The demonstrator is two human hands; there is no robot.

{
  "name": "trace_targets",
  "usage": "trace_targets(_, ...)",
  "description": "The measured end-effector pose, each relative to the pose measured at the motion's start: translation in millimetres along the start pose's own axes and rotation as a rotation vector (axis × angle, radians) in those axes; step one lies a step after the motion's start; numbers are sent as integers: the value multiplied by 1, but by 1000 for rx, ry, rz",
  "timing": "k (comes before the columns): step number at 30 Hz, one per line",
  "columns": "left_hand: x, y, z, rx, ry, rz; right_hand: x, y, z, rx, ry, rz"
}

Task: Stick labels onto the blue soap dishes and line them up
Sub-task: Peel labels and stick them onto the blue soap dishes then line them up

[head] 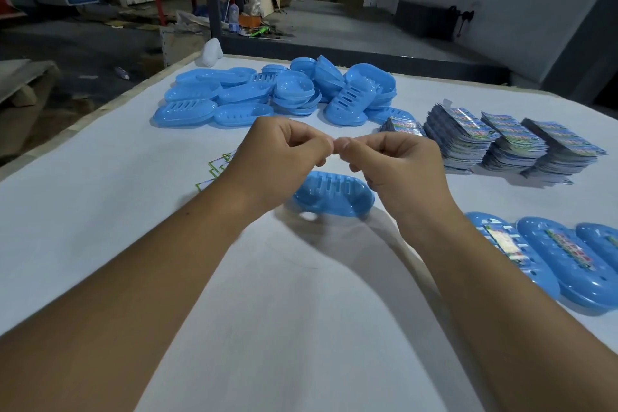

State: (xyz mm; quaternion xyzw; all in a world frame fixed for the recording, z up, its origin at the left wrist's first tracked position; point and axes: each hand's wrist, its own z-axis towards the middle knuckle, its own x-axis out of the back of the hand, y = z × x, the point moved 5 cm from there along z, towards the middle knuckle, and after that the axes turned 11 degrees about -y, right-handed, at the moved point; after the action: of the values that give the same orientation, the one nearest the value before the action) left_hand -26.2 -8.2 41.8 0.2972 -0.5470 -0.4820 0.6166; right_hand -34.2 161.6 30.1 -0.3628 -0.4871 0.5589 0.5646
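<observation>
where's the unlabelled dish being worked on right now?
In the head view, the unlabelled soap dish lies on the white table at centre, just beneath the left hand and right hand, nearer than the dish pile.

Dim, bluish light; soft shadows under the forearms; wide-angle bending at edges.

Single head view, looking forward and down over white table [100, 227], close range.
</observation>
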Motion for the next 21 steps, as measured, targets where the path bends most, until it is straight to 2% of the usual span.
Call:
trace_targets(8, 0, -4, 3, -16, 13, -27, -5, -2, -1, 46, -61, -32)
trace_targets(15, 7, -12, 8, 54, 138, -57, 6, 6, 2, -60, 78, -177)
trace_targets(21, 7, -18, 11, 111, 116, -92, 9, 8, 4, -83, 76, -175)
